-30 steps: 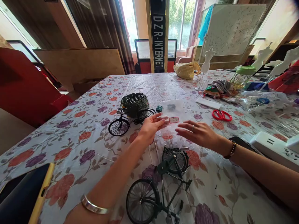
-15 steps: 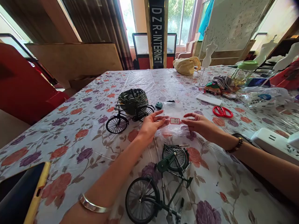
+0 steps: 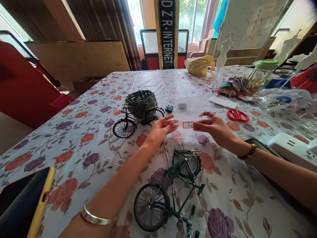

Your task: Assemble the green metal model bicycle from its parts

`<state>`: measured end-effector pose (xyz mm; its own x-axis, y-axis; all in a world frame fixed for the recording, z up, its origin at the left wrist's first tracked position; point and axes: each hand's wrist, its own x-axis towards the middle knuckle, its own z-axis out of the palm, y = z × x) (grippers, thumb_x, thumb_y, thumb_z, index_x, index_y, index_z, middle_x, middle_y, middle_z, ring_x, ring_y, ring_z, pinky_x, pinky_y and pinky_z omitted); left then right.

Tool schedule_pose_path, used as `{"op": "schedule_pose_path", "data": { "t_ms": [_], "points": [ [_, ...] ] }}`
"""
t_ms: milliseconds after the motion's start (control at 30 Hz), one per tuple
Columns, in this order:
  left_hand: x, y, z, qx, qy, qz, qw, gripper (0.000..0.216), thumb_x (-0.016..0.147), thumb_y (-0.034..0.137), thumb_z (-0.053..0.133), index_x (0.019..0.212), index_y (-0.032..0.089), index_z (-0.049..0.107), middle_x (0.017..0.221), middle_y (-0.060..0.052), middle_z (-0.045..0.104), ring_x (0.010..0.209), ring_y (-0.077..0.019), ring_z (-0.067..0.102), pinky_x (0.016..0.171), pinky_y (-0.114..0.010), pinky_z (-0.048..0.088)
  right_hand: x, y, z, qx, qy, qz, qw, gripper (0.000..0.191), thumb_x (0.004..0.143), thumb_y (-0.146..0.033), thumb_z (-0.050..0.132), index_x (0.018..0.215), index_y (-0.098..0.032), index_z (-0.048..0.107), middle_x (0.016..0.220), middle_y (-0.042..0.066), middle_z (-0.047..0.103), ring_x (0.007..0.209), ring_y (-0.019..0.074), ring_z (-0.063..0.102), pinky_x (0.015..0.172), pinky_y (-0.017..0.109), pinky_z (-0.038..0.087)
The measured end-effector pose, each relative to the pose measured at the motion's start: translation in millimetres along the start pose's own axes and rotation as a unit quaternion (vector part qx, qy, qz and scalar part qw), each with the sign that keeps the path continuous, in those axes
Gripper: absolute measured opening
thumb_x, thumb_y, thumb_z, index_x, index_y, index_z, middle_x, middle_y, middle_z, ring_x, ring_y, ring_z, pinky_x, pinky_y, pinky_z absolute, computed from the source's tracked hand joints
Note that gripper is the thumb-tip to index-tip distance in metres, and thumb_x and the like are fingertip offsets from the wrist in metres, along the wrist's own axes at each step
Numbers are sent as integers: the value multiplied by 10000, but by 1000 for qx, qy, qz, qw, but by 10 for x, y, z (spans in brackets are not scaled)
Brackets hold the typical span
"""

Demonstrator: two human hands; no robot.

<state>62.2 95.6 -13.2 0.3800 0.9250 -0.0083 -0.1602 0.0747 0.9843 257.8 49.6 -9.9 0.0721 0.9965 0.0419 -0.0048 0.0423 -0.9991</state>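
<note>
A clear plastic bag (image 3: 179, 130) with a small red-framed label (image 3: 188, 125) is held flat between my hands. My left hand (image 3: 158, 132) grips its left edge, thumb and fingers closed. On the other side, my right hand (image 3: 216, 129) pinches it beside the label. A dark shape shows blurrily through the bag's far part. A small dark green piece (image 3: 169, 108) lies just beyond my left fingers. Nearer to me, a dark green model bicycle (image 3: 173, 188) lies on its side. A black model bicycle (image 3: 138, 122) stands left of my hands, before a dark woven basket (image 3: 141, 100).
Red-handled scissors (image 3: 237, 115) and a white strip (image 3: 223, 102) lie to the right. A white power strip (image 3: 292, 148) is at the right edge, a yellow-cased phone (image 3: 27, 205) at the near left. Further back sit a yellow cloth bag (image 3: 199, 66) and a green-lidded jar (image 3: 264, 72).
The plastic bag has spread flatter and reaches further from me, with its label slightly lower in tilt and turned. My right fingers have closed in on the label. The view has shifted slightly.
</note>
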Motion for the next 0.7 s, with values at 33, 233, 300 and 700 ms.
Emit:
{"op": "schedule_pose_path", "data": {
  "t_ms": [33,233,300,700],
  "points": [
    [-23,6,-12,15,5,2,1000,340,779,193,559,1108,123,512,1014,-100,632,820,-133,626,871,-348,454,-9,-4,6,1,3,-1,1000,477,620,-340,688,977,-187,412,837,66,666,744,170,639,784,355,506],
    [-238,53,-126,127,23,15,992,325,759,240,574,1061,120,567,981,-88,642,847,-156,614,860,-338,445,-40,-5,31,-1,11,0,1000,458,610,-327,695,963,-188,439,814,55,671,721,163,636,750,346,504],
    [-323,69,-153,165,31,19,986,325,732,255,604,1032,132,595,984,-80,648,874,-168,603,863,-330,436,-43,2,30,0,13,-1,1000,456,605,-319,700,960,-189,444,815,52,673,714,158,635,733,330,502],
    [-278,51,-93,234,25,37,971,357,705,408,604,938,146,667,917,-64,687,850,-189,606,788,-278,445,-74,-23,102,17,18,-29,999,345,608,-266,714,869,-194,500,787,32,678,708,126,609,665,264,465]
  ]
}}
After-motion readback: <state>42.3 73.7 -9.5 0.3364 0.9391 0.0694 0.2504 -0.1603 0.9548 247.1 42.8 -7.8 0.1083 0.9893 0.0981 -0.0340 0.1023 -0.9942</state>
